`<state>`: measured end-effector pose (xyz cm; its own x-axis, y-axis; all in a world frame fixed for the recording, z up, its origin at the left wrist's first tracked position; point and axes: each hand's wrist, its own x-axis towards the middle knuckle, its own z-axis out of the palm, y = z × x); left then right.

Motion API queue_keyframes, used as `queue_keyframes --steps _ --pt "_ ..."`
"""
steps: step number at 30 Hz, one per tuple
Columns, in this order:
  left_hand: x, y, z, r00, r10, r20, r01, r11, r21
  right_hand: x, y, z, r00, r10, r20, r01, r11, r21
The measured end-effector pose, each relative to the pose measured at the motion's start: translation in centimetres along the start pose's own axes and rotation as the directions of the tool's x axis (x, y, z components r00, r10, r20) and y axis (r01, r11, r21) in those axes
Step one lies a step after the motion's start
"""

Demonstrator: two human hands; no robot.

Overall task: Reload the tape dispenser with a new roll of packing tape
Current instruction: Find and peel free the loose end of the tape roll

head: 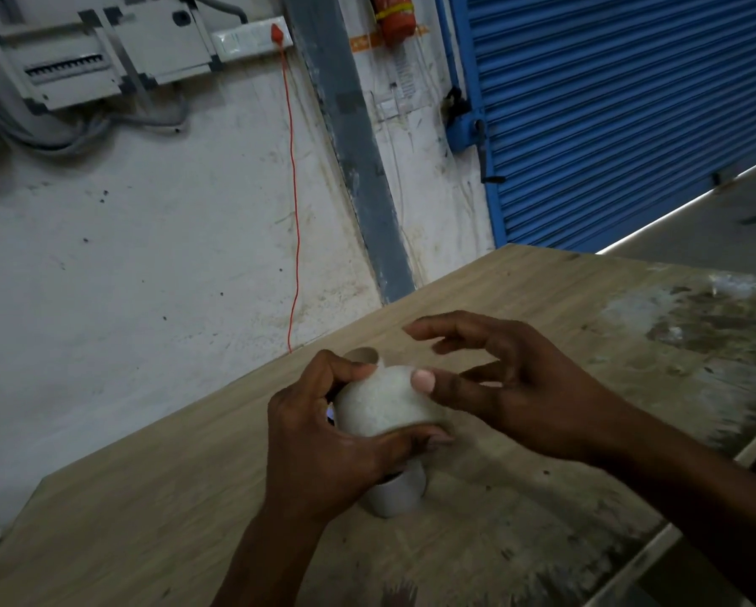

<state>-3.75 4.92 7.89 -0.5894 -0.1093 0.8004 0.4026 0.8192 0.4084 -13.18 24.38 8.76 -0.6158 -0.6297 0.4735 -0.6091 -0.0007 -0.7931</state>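
Observation:
My left hand (323, 435) grips a pale, whitish roll of tape (382, 405) above the wooden table (520, 308), fingers curled over its far edge and thumb under its near side. The roll's cardboard core opening (365, 354) shows just past my fingers. My right hand (498, 378) hovers at the roll's right, its thumb tip pressing on the roll's outer surface while the other fingers spread in the air. A second pale cylinder (400, 495) stands on the table right under my left hand, mostly hidden. No tape dispenser is recognisable in view.
A stained white wall with an electrical box (104, 59) and a thin red cord (296, 212) runs behind the table. A blue roller shutter (630, 116) stands at the back right. The table's right part (696, 335) is smeared with dark residue.

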Motion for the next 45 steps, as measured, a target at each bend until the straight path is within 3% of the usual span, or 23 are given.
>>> queue_keyframes --steps 4,8,12,17,23,37,42,45 --pt "0.2 -0.1 -0.9 0.986 -0.025 0.165 0.043 0.994 -0.106 0.6 -1.1 -1.8 0.956 0.042 0.290 -0.070 0.994 0.087" --pt "0.5 0.0 -1.3 0.982 0.013 0.186 0.025 0.980 -0.199 0.9 -1.3 -2.6 0.930 0.093 0.355 -0.173 0.964 0.201" --pt "0.4 -0.1 -1.3 0.983 0.064 0.173 -0.032 0.983 -0.182 0.6 -1.0 -2.1 0.940 0.097 0.327 -0.190 0.946 0.263" --pt "0.2 0.1 -0.6 0.987 0.077 0.140 -0.050 0.981 -0.186 0.3 -0.7 -2.1 0.987 0.019 0.159 -0.052 0.977 0.207" --pt "0.0 -0.6 -0.6 0.992 0.062 0.109 -0.047 0.989 -0.140 0.2 -1.7 -2.4 0.957 0.084 0.277 -0.154 0.958 0.240" --pt "0.1 -0.1 -0.3 0.981 0.142 0.134 -0.116 0.976 -0.183 0.5 -2.5 -2.4 0.936 0.183 0.301 -0.246 0.951 0.186" --pt "0.2 0.0 -0.2 0.975 0.166 0.144 -0.137 0.972 -0.193 0.3 -2.4 -2.5 0.958 0.152 0.242 -0.198 0.964 0.177" --pt "0.1 -0.1 -0.4 0.977 0.160 0.142 -0.131 0.972 -0.196 0.3 -2.8 -2.6 0.947 0.162 0.276 -0.210 0.965 0.156"
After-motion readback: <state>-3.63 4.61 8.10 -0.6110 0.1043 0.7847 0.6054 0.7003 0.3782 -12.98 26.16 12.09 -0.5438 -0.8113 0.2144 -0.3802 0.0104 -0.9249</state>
